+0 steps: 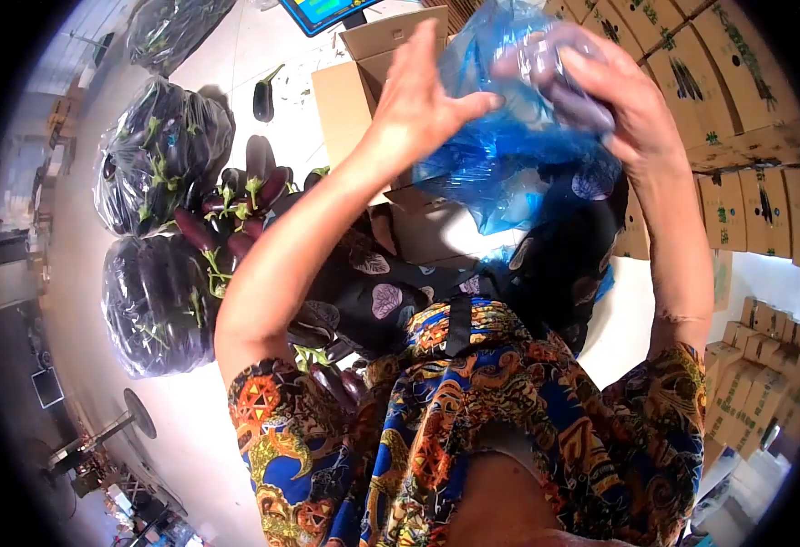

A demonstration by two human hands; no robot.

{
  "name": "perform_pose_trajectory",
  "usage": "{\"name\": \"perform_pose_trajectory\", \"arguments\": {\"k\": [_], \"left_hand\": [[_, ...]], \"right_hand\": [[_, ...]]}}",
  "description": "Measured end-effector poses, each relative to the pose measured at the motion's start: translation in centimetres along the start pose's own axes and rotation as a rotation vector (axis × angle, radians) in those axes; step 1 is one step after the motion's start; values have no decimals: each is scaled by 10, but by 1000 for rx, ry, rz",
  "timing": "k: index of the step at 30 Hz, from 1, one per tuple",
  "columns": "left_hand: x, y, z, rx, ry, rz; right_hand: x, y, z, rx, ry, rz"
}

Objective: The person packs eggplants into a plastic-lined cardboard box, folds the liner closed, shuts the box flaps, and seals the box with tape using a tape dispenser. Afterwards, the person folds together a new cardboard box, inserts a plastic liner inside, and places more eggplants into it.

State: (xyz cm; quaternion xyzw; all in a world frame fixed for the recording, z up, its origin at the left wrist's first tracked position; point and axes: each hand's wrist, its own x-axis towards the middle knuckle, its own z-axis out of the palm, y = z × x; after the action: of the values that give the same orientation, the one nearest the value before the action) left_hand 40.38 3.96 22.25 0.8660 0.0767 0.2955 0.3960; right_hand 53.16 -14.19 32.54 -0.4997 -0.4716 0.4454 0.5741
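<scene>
My left hand [423,100] is open, its thumb apart from the fingers, in front of an open cardboard box [345,109]. Beside it, a blue plastic bag [473,173] spreads out loosely between my hands, crumpled and see-through. My right hand [632,100] is wrapped round a dark purple eggplant [579,105], which is smeared by motion at the bag's upper right. Part of the bag is hidden behind that eggplant and hand. Loose eggplants [259,169] with green stems lie in a heap left of my left forearm.
Clear plastic bags full of eggplants [158,301] stand on the floor at the left. A single eggplant [264,98] lies apart near the box. Stacked cartons [692,82] line the right side. At the top is a lit screen [323,11]. A fan [138,412] stands at lower left.
</scene>
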Motion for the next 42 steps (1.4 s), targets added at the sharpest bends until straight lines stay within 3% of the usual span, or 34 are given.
{"name": "perform_pose_trajectory", "arguments": {"k": [1,3,5,6,7,9,11,13,15,17,19,21,23,25,26,28,29,31,34,35,36,42], "left_hand": [[10,-12,5,-45,-82,0],[30,-40,9,-10,-377,-225],[31,-80,13,-130,-283,-426],[30,-87,2,-366,-203,-592],[30,-93,-10,-601,-120,-754],[38,-83,-42,-697,18,-907],[40,-96,-56,-735,150,-885],[42,-69,-46,-590,98,-805],[47,-61,-21,-420,-94,-477],[67,-42,6,-154,-189,69],[75,-12,18,-268,-285,318],[75,15,17,-225,-427,540],[72,11,17,-177,-718,544],[62,-8,5,-116,-777,412],[56,-22,-3,-83,-807,347],[46,-52,-22,-221,-753,-25],[38,-81,-21,-427,-614,-121],[37,-101,-40,-381,-493,-204],[45,-84,-33,-288,-305,-190],[53,-85,-24,-317,-456,-243],[61,-72,-6,-201,-456,-207],[79,-48,89,-381,-769,-232]], "right_hand": [[-3,-3,5,-54,-7,-36],[-9,-9,15,-160,-14,-110],[-20,-12,3,-190,60,-37],[-25,-13,-5,-191,89,22],[-28,-11,-17,-249,202,83],[-30,6,-48,-363,424,199],[-34,21,-61,-143,512,166],[-31,22,-48,-61,432,99],[-20,9,-29,-83,197,66],[-10,5,-7,-105,-32,73],[-3,-6,10,-90,-299,167],[-6,-6,13,-155,-348,185],[-15,-14,9,-152,-319,230],[-31,0,-1,23,-63,106],[-31,-3,-12,-98,-10,123],[-33,-9,-34,-245,107,189],[-35,-11,-42,-269,168,239],[-30,-10,-39,-209,322,157],[-18,-1,-28,-105,-53,135],[-14,3,-14,-118,-169,70],[-9,6,0,-123,-284,3],[-3,37,47,-246,-387,-6]]}}
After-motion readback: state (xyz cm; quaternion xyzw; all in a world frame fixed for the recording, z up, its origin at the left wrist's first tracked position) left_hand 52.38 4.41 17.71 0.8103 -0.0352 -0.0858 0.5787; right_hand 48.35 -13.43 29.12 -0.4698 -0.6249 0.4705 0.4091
